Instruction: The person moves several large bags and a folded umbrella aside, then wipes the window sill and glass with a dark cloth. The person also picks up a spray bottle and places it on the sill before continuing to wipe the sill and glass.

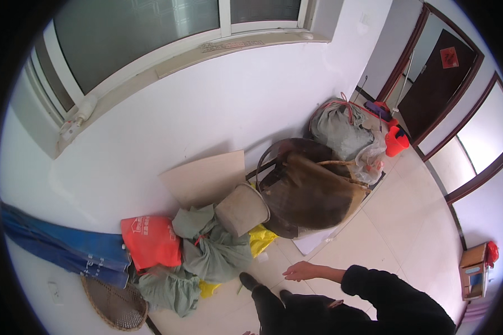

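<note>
Left fingers [248, 333] cut off below, basket [110, 304] part-hidden

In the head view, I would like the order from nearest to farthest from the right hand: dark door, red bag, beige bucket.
1. Beige bucket, above and left of the right hand.
2. Red bag, farther left.
3. Dark door, far upper right.

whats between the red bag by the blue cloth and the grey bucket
A grey-green cloth sack lies between them, its upper folds filling the gap, as the head view shows.
</note>
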{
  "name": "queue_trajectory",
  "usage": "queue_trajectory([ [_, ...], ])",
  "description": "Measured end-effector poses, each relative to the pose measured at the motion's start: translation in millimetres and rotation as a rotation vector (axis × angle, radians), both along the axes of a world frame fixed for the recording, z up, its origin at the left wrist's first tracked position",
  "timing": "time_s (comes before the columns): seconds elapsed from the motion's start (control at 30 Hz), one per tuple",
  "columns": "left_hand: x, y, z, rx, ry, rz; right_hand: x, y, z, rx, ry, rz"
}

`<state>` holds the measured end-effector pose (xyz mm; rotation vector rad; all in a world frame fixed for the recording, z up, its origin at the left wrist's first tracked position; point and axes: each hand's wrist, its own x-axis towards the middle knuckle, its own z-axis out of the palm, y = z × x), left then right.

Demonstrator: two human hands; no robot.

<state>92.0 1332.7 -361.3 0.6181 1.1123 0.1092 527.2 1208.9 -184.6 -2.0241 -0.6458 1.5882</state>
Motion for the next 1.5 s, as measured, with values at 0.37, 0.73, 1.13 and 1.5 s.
queue_trajectory([
  [0.37, 78.9, 56.8, 67.4, 0.014, 0.154, -0.132, 140.4, 130.8, -130.1, 0.147, -0.653, 0.027],
  [0.73, 59.9, -24.5, 55.2, -0.027, 0.223, -0.088, 266.9, 199.7, -205.7, -0.038, -0.982, -0.103],
  [1.13, 30.0, -54.7, -41.6, -0.336, 0.436, 0.062, 232.8, 177.7, -230.8, 0.063, -0.554, -0.262],
  [1.5, 201.9, 7.3, 112.6, 0.135, 0.429, -0.437, 61.9, 153.3, -104.5, 0.367, -0.328, -0.042],
])
